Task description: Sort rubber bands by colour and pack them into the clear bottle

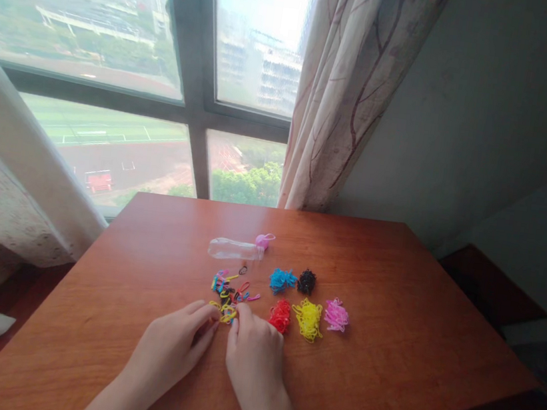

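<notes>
A mixed pile of small coloured rubber bands [228, 296] lies mid-table, in yellow, blue, red, black and pink. My left hand [178, 337] is at the pile's near left edge, thumb and forefinger pinched together by a yellow band. At the near right edge, my right hand [255, 344] has its fingers closed on bands in the pile; its fingertips are partly hidden. Sorted heaps lie to the right: a red heap [280, 315] close beside my right hand, a yellow heap [308, 319], a pink heap [337, 315], a blue heap [282, 280] and a black heap [306, 281].
Behind the pile, a clear plastic bottle-shaped container [232, 249] lies on its side, a pink cap [263, 241] at its right end. The brown wooden table [390, 314] stands against a window [198, 111] with curtains [341, 93] on both sides.
</notes>
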`<state>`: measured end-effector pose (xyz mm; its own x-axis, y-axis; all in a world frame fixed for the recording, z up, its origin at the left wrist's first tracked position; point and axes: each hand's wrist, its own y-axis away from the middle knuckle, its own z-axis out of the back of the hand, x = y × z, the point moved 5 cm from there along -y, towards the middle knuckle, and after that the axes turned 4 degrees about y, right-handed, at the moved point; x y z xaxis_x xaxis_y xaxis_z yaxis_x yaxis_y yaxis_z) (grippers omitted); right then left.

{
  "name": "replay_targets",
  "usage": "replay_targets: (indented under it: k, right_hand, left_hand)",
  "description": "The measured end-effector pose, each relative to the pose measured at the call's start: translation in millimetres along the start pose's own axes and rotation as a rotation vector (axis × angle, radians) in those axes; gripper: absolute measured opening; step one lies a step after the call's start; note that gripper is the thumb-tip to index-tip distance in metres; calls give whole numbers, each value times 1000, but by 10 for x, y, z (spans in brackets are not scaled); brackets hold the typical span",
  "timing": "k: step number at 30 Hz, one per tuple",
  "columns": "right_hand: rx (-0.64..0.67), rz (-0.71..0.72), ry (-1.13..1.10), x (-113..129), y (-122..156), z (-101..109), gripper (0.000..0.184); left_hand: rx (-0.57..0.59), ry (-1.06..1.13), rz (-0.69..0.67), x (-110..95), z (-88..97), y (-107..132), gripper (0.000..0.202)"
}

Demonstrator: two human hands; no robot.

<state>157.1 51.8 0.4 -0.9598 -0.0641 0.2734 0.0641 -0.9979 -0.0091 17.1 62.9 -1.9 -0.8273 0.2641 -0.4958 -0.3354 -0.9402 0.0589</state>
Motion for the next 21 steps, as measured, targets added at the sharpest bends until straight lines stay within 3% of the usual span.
replay_targets:
  k: [12,21]
  right_hand:
    - [-10,29,-88,5,41,117,14]
    - [-108,58,-146,-63,151,222,13]
  left_hand:
    - [3,-17,-2,10,-13,1,22]
    - [-4,-8,-7,-3,6,5,22]
